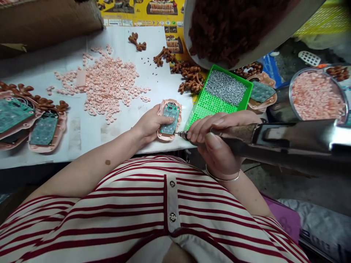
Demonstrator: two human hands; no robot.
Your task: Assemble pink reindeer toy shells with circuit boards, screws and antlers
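My left hand (150, 123) grips a pink plastic housing (162, 136) by its left side. The thumb lies across the green circuit board (170, 128) set inside it. In my right hand (219, 137) is a dark, shiny power screwdriver (290, 140), its body reaching off to the right. Its bit meets the lower right corner of the housing; whether a screw sits under the tip is too small to tell. Just beyond my right hand stands a green perforated basket (201, 106) with a heap of small silver screws (225, 87).
Small pink plastic parts (109, 84) lie heaped on the white work surface (109, 34). Housings with boards (44, 128) sit at left. Brown antler-shaped pieces (192, 76) lie behind the basket, below a tilted container of brown parts (233, 29). A round tub (318, 96) stands right.
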